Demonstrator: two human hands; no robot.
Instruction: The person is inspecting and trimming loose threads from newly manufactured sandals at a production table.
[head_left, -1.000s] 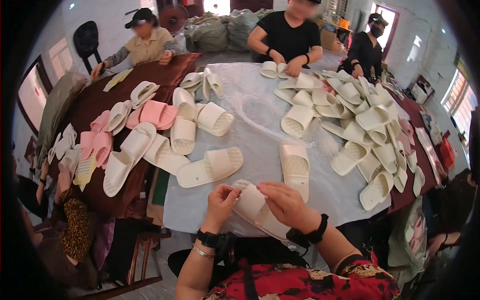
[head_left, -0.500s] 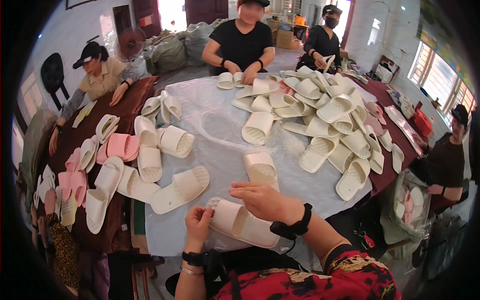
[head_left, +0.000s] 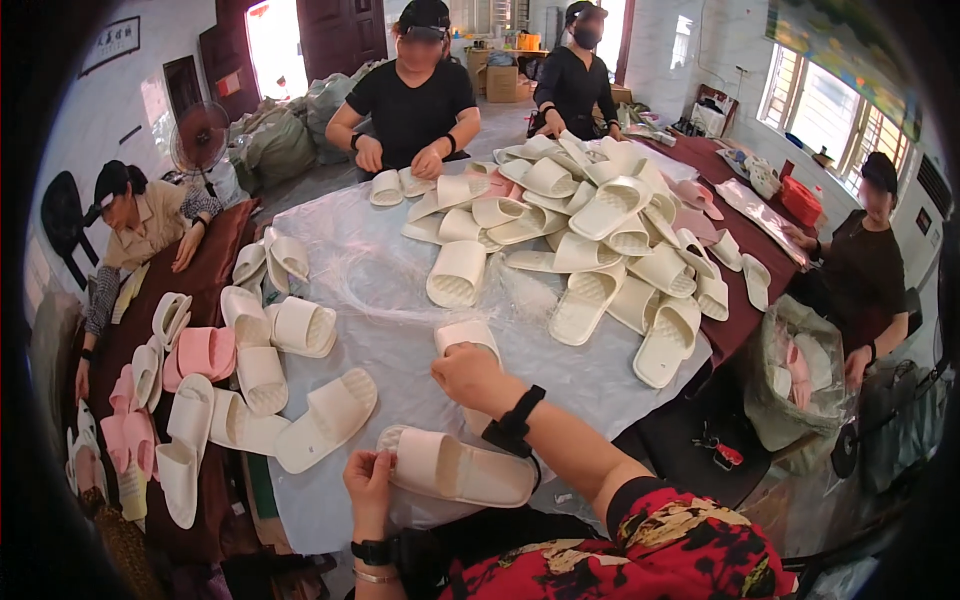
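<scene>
A cream slide slipper [head_left: 490, 474] lies sideways at the table's near edge, its open toe to the left. My left hand [head_left: 368, 478] pinches the rim of that toe end between thumb and fingers. Just beyond it, a second cream slipper [head_left: 466, 334] points away from me. My right hand [head_left: 474, 380] is closed at this slipper's strap and hides much of it; the fingertips are partly covered. Another cream slipper [head_left: 328, 420] rests to the left of my left hand.
A large heap of cream slippers [head_left: 610, 230] covers the far right of the plastic-covered table [head_left: 390, 340]. Cream and pink slippers [head_left: 200, 355] line the left side. Several people work around the table. A sack of slippers [head_left: 800, 390] stands at the right.
My right hand has gone from hovering flat above the near slipper to the farther one, with its fingers now curled. My left hand keeps its pinch. The whole view has shifted.
</scene>
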